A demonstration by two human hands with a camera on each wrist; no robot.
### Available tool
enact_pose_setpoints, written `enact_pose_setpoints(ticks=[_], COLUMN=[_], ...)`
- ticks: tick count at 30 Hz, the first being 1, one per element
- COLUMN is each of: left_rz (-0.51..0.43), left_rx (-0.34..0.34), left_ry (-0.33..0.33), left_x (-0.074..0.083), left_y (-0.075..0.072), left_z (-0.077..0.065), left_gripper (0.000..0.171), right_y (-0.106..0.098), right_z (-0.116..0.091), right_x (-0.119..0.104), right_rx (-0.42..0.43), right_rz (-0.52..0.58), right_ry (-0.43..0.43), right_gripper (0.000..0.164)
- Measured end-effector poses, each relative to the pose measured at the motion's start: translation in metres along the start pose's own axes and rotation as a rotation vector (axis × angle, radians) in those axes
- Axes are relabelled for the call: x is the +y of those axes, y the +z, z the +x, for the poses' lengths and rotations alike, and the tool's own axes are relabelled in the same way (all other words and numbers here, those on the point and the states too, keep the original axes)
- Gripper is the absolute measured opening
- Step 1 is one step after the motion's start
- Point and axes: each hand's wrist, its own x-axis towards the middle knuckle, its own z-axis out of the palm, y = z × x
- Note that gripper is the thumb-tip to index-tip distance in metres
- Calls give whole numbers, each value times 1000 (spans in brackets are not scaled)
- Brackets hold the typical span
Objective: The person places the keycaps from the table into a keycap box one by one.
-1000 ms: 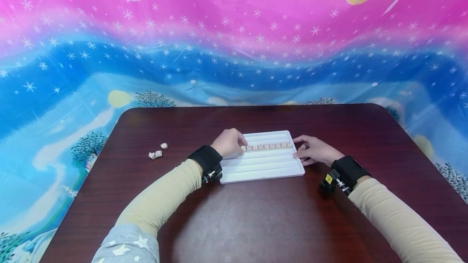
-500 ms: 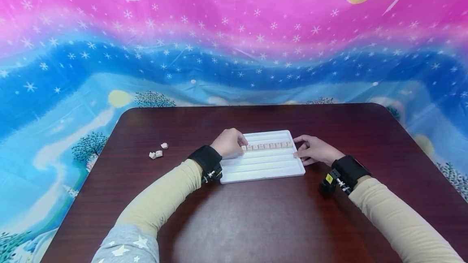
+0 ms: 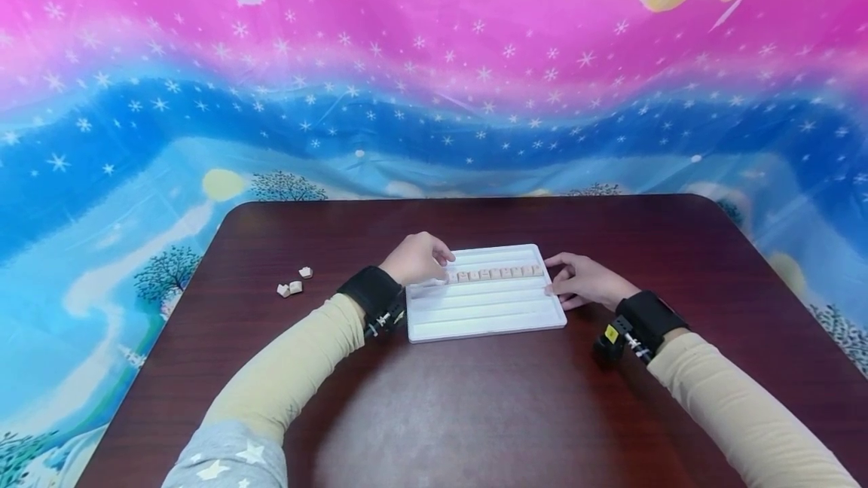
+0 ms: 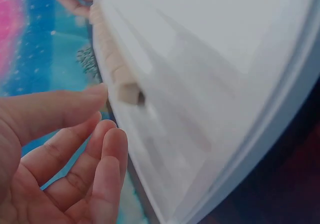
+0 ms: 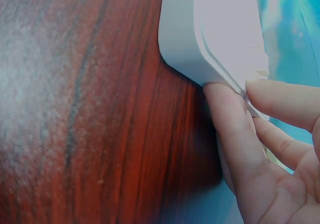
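A white tray (image 3: 484, 316) with raised ridges lies on the table, a row of small beige keycaps (image 3: 498, 274) set along one of its upper ridges. My left hand (image 3: 415, 259) hovers at the row's left end. In the left wrist view that hand (image 4: 75, 159) has its thumb and fingers apart with nothing between them, just short of the end keycap (image 4: 128, 93). At the tray's right edge, my right hand (image 3: 586, 279) holds on. The right wrist view has its thumb on the rim and fingers against the side wall of the tray (image 5: 182, 39).
Three loose keycaps (image 3: 294, 287) lie together on the left of the dark wooden table (image 3: 475, 405). Behind the table hangs a pink and blue patterned cloth (image 3: 407, 89). Each wrist wears a black strap (image 3: 371, 294) with a camera.
My left hand has let go of the row's left end and drawn slightly left and up, its fingers parting. The right hand and the tray stay where they were.
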Motion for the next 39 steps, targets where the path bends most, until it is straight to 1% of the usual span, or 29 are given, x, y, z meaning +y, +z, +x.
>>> enact_pose_setpoints(ticks=[5,10,15,22,27,31,34,37,39], left_rz=[-23,-36,-16,-2,8,-9,8,36,43], left_rx=[35,77,115,169,195,203,218,227,217], left_ry=[14,59,101,117,106,93,87,60,30], left_x=[-6,-17,-31,-55,-77,-97,-111,-122,-128], left_y=[-15,-32,-49,-70,-87,-98,-103,-106,-107], left_z=[-7,-17,-30,-48,-61,-70,-77,-83,-87], left_gripper=[22,21,22,20,20,21,22,23,24], right_y=[0,0,2,3,3,2,1,1,2], right_z=[-1,0,-1,-1,-1,0,0,-1,-1], right_x=[2,3,4,4,3,2,1,0,0], right_rx=[-5,3,0,2,-4,7,9,4,3], right_rz=[5,0,0,0,1,1,2,5,3], right_ry=[-7,2,-3,-2,-6,0,-6,-14,-14], right_gripper=[71,70,69,70,70,69,69,70,70])
